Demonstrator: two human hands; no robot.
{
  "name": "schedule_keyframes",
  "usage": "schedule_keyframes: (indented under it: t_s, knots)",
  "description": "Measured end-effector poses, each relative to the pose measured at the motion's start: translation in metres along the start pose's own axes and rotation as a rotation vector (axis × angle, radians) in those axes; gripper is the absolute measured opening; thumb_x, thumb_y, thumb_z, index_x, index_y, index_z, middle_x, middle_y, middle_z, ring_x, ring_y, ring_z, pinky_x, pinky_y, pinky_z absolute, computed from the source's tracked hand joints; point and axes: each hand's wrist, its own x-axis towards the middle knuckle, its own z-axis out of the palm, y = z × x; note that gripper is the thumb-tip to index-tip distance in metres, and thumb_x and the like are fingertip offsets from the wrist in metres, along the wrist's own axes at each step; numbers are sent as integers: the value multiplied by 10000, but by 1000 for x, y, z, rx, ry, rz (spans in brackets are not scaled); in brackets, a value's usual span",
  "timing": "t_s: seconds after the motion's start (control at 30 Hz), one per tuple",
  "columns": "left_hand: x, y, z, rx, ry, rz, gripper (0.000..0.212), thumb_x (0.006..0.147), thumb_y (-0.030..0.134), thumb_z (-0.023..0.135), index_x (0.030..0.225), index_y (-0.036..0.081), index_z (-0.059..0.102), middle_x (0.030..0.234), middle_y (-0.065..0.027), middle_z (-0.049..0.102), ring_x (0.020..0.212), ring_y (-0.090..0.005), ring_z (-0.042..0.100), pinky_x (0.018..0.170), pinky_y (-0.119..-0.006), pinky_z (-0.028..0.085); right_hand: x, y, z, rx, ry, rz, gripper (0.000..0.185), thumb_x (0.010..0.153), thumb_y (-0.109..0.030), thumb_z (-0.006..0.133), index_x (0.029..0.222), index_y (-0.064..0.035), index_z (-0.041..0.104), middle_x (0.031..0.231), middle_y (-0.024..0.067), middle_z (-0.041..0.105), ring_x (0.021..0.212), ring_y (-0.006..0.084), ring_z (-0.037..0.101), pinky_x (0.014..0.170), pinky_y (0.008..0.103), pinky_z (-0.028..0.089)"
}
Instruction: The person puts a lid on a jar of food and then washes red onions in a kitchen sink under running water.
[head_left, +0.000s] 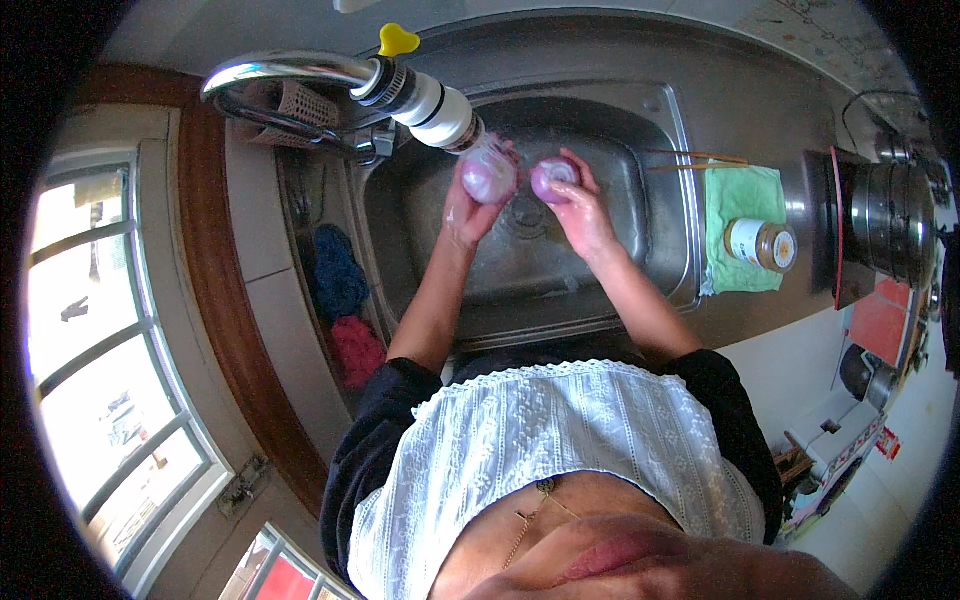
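Note:
My left hand (474, 214) holds a peeled purple onion (487, 178) in the stream right below the white nozzle of the faucet (442, 112). Water runs over this onion and the fingers. In my right hand (582, 206) is a second, smaller purple onion (553, 177), gripped between thumb and fingers a little to the right of the first, not touching it. Both hands are wet and hang over the basin of a stainless steel sink (517, 277), whose drain (526, 217) lies beneath them.
Right of the basin, a green cloth (742, 196) bears a lidded glass jar (759, 244), with chopsticks (701, 161) at its far edge. Further right stands a dark metal pot (889, 217). Blue (339, 270) and pink (357, 351) scrubbing meshes lie left of the sink.

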Motion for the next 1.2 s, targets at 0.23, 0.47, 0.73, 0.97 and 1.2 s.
schedule_keyframes:
  t_s: [0.23,0.47,0.73,0.97,1.2]
  knots:
    - [4,-6,-22,301,298,309,376,938,299,458,1224,55,441,1187,-111,525,1084,-235,510,964,-411,392,32,29,34,-1,77,-57,460,850,-113,589,1271,-173,414,1136,48,487,1056,189,489,908,376,417]
    - [-11,-20,6,482,409,392,447,907,91,489,1321,31,332,1265,-114,456,1146,-227,457,977,-362,366,54,51,27,-149,139,-143,375,828,-205,626,1168,-105,506,1084,18,521,1020,151,493,877,330,422]
    - [-27,-20,16,888,289,421,589,768,-73,582,1314,5,375,1272,-99,465,1154,-205,458,981,-329,362,70,42,22,212,94,198,296,885,-315,478,1069,-95,552,1040,76,603,991,225,566,879,381,449]
    - [-36,-7,22,663,347,430,473,830,29,578,1278,24,426,1245,-80,487,1118,-178,484,936,-337,401,80,47,33,266,42,260,372,922,-355,363,1111,-88,542,1122,70,572,1068,221,527,928,411,421]
    - [-49,-15,26,673,412,388,458,846,87,586,1262,63,395,1202,-43,479,1074,-168,482,921,-335,412,54,51,27,107,-28,101,276,883,-242,521,1128,-115,544,1142,44,550,1089,192,498,951,378,388]
